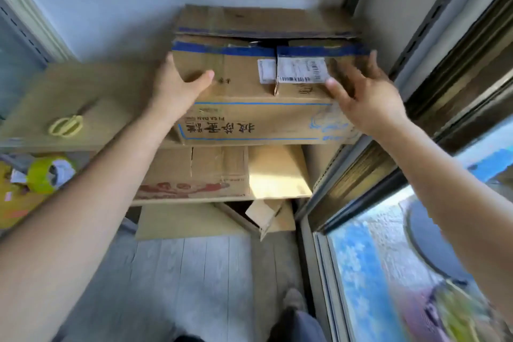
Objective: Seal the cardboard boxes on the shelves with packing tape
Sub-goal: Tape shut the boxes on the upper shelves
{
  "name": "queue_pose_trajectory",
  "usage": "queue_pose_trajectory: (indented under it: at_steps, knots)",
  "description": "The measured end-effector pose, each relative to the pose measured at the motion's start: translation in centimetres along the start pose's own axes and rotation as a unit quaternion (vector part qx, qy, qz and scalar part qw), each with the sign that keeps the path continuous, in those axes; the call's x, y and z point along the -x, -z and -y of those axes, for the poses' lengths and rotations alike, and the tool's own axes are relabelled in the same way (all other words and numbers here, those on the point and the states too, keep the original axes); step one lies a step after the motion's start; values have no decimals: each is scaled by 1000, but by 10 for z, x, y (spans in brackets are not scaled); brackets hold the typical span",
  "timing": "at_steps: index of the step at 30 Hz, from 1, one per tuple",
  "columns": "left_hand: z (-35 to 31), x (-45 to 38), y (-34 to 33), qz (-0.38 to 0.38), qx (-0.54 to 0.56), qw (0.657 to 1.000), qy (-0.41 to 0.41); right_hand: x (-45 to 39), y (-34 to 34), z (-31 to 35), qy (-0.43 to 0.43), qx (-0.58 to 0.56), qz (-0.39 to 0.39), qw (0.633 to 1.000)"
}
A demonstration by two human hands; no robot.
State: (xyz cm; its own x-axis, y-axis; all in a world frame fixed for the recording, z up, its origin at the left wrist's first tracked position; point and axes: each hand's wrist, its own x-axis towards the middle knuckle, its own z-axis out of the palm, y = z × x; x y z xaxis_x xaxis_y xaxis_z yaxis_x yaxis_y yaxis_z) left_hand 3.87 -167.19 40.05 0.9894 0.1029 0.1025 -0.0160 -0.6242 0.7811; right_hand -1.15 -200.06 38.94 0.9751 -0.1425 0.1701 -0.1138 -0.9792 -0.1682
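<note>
Two hands are in view, both raised to one cardboard box [249, 97] that sits on the upper shelf [83, 144] at 12 o'clock from frame centre. The left hand [177, 86] lies on the box's left front corner at 10 o'clock, its thumb flat on the front flap; the other fingers pass round the corner out of sight, so whether they are released or grasping cannot be told. The right hand [366, 100] is at 2 o'clock on the right front corner, its fingers [336, 89] straight and spread against the cardboard, grasping nothing. The box's top flaps are parted, with a dark gap between them, and a blue band runs along the flap edges. Two white labels [301, 71] sit side by side across the front seam. One flat cardboard sheet [69, 91] lies on the same shelf at 9 o'clock, carrying one pair of yellow-handled scissors [66, 125]. One roll of packing tape [48, 175] with a yellow-green tint rests lower, at 8 o'clock. On the shelf beneath stands a second box [205, 172] with red print, just beside one pale upright sheet [277, 172]. Below these, at 6 o'clock, a third box [263, 216] stands open on the floor [180, 272]
</note>
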Motion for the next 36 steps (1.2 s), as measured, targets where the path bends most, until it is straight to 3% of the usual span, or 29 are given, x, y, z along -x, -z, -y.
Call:
queue_pose_trajectory:
  at_steps: [3,8,10,13,18,36]
  knots:
    - [-15,10,5,-35,11,998,44,-3,16,21,-56,37,17,998]
    - [-24,16,10,25,-69,988,134,1,23,22,0,64,-6,998]
    - [-25,20,5,35,-153,975,157,-2,22,18,14,79,-7,997]
    - [-25,29,2,16,-263,953,148,-4,17,18,37,80,15,996]
    - [-24,29,-1,5,-312,941,127,-14,9,10,73,61,105,990]
    - [-24,30,1,31,-329,937,116,-11,13,10,75,64,122,988]
